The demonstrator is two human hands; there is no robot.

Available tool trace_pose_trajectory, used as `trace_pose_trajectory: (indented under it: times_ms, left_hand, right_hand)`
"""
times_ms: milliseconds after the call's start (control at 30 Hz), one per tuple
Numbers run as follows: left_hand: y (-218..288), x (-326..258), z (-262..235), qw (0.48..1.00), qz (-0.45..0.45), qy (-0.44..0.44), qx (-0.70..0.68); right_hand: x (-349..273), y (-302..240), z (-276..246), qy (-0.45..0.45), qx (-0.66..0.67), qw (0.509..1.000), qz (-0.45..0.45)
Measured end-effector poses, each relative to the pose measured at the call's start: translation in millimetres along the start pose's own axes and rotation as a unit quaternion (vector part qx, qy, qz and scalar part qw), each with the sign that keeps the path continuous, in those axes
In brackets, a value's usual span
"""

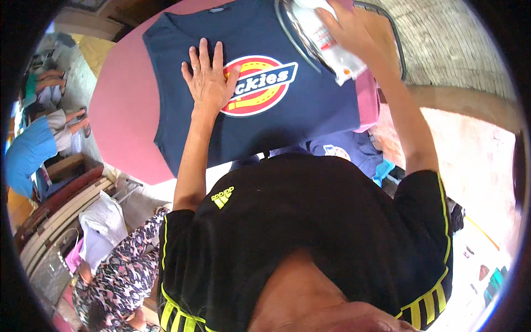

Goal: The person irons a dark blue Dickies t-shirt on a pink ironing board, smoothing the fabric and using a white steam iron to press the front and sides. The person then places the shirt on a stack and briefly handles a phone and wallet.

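A navy shirt with a red, yellow and white printed emblem lies spread over a pink-covered ironing board. Flat on the cloth, my left hand has its fingers spread and its thumb over the emblem's left side. My right hand is closed around the upper part of a white iron at the shirt's far right. A grey cord or rim curves along the iron's left side. The iron's underside is hidden, so I cannot tell whether it touches the cloth.
Another navy garment hangs or lies below the board's near edge. A dark metal frame stands at the board's far right. On the left are a person in blue, a person in patterned clothes and a white bag.
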State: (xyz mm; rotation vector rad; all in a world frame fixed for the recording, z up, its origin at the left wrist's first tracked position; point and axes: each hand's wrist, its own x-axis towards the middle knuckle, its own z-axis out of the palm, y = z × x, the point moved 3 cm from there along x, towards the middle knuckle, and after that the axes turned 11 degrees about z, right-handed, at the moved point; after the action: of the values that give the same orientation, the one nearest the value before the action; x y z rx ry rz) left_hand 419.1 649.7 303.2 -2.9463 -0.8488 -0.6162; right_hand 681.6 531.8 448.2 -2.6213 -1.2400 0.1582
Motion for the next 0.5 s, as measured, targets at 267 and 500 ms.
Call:
trace_pose_trajectory:
  times_ms: [267, 500]
  left_hand:
    - [59.5, -27.7, -10.3, 0.997, 0.012, -0.053, -0.052]
    - [58.3, -25.2, -13.3, 0.998, 0.012, -0.049, -0.036]
  right_hand:
    - [-41.6, 37.5, 2.8, 0.158, -0.138, 0.936, -0.284]
    - [-130.7, 78.7, 11.5, -0.047, 0.199, 0.978, 0.037]
